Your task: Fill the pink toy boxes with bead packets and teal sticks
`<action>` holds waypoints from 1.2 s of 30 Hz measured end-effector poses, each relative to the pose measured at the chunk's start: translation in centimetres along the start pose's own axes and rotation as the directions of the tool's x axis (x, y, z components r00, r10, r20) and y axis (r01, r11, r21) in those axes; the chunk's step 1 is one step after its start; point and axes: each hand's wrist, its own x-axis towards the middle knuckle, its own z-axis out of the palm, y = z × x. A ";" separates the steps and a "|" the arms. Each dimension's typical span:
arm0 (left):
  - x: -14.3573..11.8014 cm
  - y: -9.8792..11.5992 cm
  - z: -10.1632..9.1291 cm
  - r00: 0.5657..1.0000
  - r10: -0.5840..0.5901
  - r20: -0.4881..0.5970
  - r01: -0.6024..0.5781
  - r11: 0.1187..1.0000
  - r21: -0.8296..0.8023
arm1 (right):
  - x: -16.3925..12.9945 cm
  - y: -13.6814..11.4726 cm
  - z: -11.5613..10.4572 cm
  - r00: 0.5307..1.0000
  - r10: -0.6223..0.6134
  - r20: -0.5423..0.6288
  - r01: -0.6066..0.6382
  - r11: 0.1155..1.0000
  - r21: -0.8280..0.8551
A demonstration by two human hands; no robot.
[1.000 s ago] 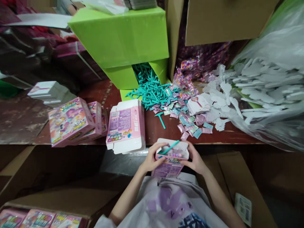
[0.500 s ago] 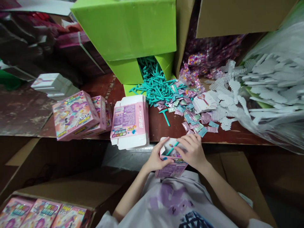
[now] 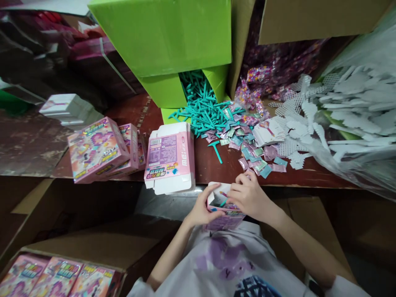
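Note:
A small pink box (image 3: 223, 216) with its top open sits in front of my chest, below the table's front edge. My left hand (image 3: 200, 209) grips its left side. My right hand (image 3: 250, 197) lies over the open top, fingers pressing on the contents, where a teal stick's tip (image 3: 223, 202) shows. Just ahead on the brown table (image 3: 213, 167) lie loose small sachets (image 3: 256, 159) and a single teal stick (image 3: 217, 150).
A stack of flat pink cartons (image 3: 169, 158) and assembled pink boxes (image 3: 95, 148) lie left. A green box (image 3: 173, 45) spills teal sticks (image 3: 204, 109). White plastic mesh shapes (image 3: 340, 111) fill a bag on the right. A cardboard carton (image 3: 55, 276) of finished boxes is at the lower left.
My right hand has moved from the box's right side onto its open top, pushing the teal stick down inside. The view has shifted slightly.

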 end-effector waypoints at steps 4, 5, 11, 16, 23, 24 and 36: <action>0.1 -0.2 -0.9 0.998 -0.024 0.052 0.025 0.999 -0.024 | 0.0 0.4 -0.7 0.993 0.037 0.109 -0.029 0.997 -0.075; 0.2 0.0 -1.1 0.997 -0.035 0.063 0.036 0.999 -0.010 | -0.1 0.6 -0.9 0.991 0.054 0.125 -0.041 0.994 -0.106; 0.5 2.3 -1.8 0.992 -0.074 0.101 0.054 0.979 0.196 | -1.6 1.7 -1.1 0.996 0.088 -0.002 -0.088 0.995 -0.040; 0.6 3.3 -1.5 0.991 -0.083 0.106 0.046 0.950 0.310 | -3.2 1.6 1.8 0.844 0.516 -0.145 -0.394 0.780 0.487; 1.8 2.7 -0.1 0.989 -0.096 -0.110 0.106 0.990 0.092 | -1.8 0.9 6.8 0.650 0.752 0.110 -0.587 0.406 0.701; 2.1 2.6 0.0 0.981 -0.112 -0.159 0.125 0.989 0.080 | -1.4 1.0 6.9 0.655 0.745 0.127 -0.595 0.405 0.694; 3.3 2.2 -0.3 0.928 -0.141 -0.345 0.181 0.979 0.088 | -1.5 2.4 5.3 0.706 0.606 0.368 -0.513 0.079 0.855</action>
